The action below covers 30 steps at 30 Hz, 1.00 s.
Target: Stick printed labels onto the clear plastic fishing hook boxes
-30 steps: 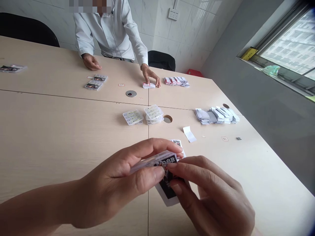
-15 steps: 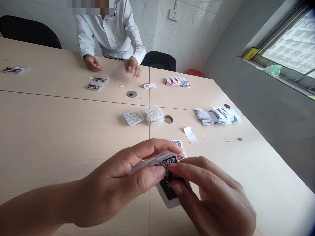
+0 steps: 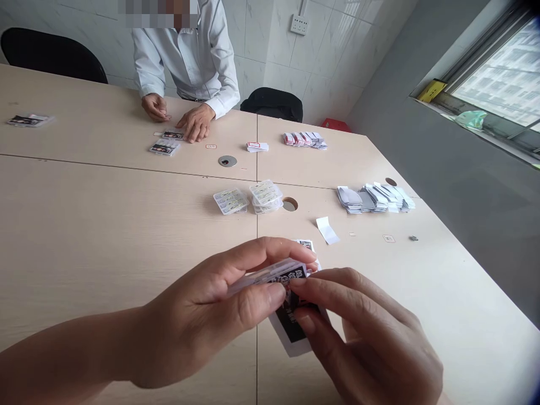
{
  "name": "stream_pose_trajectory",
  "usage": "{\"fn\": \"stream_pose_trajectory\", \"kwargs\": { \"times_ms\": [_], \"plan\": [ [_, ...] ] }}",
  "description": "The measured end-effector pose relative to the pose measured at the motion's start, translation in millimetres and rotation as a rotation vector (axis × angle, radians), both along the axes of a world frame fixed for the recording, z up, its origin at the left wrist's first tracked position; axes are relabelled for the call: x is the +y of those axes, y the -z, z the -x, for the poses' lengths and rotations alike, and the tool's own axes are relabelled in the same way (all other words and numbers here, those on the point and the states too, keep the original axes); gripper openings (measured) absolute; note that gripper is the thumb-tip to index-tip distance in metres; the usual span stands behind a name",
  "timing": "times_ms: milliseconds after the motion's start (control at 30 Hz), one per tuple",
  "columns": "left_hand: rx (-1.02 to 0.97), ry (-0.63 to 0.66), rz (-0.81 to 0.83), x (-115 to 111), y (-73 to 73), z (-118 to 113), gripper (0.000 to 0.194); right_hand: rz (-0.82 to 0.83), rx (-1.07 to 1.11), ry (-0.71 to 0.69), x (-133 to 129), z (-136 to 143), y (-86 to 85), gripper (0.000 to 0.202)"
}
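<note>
My left hand (image 3: pixel 202 315) is closed around a flat, clear plastic case (image 3: pixel 270 272), its thumb pressing on the front. Against the case's near face lies a black-and-white printed card (image 3: pixel 291 333), whose lower end hangs down at an angle. The thumb and index finger of my right hand (image 3: pixel 375 337) pinch this card near its right side. My fingers cover much of both the case and the card. Just behind my fingertips, part of another printed paper (image 3: pixel 307 245) shows on the table.
Clear cases (image 3: pixel 265 194) lie mid-table beside a round hole (image 3: pixel 289 204). White folded papers (image 3: pixel 375 198) are stacked at right, near a loose creased sheet (image 3: pixel 327 230). Opposite, a person in a white shirt (image 3: pixel 185 62) touches printed cases (image 3: pixel 164 147). Red-edged papers (image 3: pixel 304 140) lie farther back.
The other person's hand on the right side has come down and moved left onto the printed cases. My own hands, the case and the card look nearly unchanged.
</note>
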State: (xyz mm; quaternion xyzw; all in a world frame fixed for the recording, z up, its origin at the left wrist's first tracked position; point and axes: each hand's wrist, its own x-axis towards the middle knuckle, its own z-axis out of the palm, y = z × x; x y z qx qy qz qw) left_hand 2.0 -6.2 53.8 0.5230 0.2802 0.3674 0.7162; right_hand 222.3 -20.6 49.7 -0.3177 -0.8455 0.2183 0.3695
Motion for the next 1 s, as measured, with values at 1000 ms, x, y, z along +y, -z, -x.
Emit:
{"fn": "stream_pose_trajectory", "kwargs": {
  "times_ms": [1000],
  "plan": [
    [-0.003, 0.042, -0.03, -0.2, 5.2, 2.9, 0.028, 0.02, -0.007, -0.033, 2.2, 4.2, -5.1, 0.037]
  ]
}}
